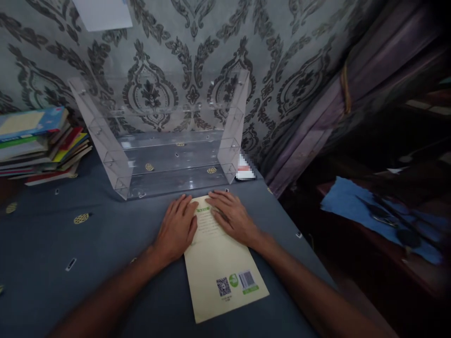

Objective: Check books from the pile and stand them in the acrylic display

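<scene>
A cream-coloured book (221,263) lies flat on the dark blue-grey table, its back cover up, with a square code and a barcode near the edge closest to me. Resting on its upper left part is my left hand (178,224), fingers stretched out and pointing away from me. My right hand (234,217) lies across the upper right part, fingers extended over the cover. Neither hand grips the book. Just beyond the fingertips stands a clear tiered rack (176,164) with whitish side panels; no books show on its shelves.
A stack of books (38,141) stands at the left against the wall. Right of the rack is a blurred-out white item (245,168). The table's right edge slopes down past my right arm, with a curtain (317,103) and a blue cloth (352,202) beyond.
</scene>
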The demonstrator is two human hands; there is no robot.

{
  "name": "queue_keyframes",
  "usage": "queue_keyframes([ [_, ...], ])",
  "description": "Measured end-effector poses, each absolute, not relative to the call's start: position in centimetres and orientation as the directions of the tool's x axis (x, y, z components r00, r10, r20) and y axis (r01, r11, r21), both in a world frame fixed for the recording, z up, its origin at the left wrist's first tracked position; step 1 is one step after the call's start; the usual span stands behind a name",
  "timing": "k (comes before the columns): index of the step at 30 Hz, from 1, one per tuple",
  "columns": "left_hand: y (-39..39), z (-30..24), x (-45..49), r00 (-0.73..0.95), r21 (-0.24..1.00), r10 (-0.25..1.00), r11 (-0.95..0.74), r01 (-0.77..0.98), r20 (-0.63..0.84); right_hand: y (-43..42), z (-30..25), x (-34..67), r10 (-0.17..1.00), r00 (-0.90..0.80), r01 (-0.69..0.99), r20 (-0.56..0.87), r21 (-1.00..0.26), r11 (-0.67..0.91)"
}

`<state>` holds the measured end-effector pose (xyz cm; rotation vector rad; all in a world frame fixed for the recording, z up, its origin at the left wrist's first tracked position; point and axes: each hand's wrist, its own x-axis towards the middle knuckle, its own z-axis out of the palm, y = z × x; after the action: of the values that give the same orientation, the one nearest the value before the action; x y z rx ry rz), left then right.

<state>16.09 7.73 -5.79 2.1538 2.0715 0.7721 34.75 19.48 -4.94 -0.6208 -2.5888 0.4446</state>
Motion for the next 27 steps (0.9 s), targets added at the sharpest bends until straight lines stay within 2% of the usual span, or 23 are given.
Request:
queue_keyframes([
  [7,7.7,-5.9,16.0,0.001,0.355,0.951,-0.116,0.927,0.308,18.8,-4.5,34.5,0.517,-0.801,0.418,0.301,-0.336,0.844],
  [18,8.2,-4.5,16.4,0.08,0.203,0.979,-0.119,0.972,0.188,18.2,-4.2,34.5,0.556,-0.793,0.475,0.25,-0.317,0.821],
  [27,6.8,-4.1,15.9,-0.079,0.082,0.979,0.064,0.995,0.19,18.0,-4.3,34.4,0.6,-0.763,0.528,0.238,-0.306,0.792],
])
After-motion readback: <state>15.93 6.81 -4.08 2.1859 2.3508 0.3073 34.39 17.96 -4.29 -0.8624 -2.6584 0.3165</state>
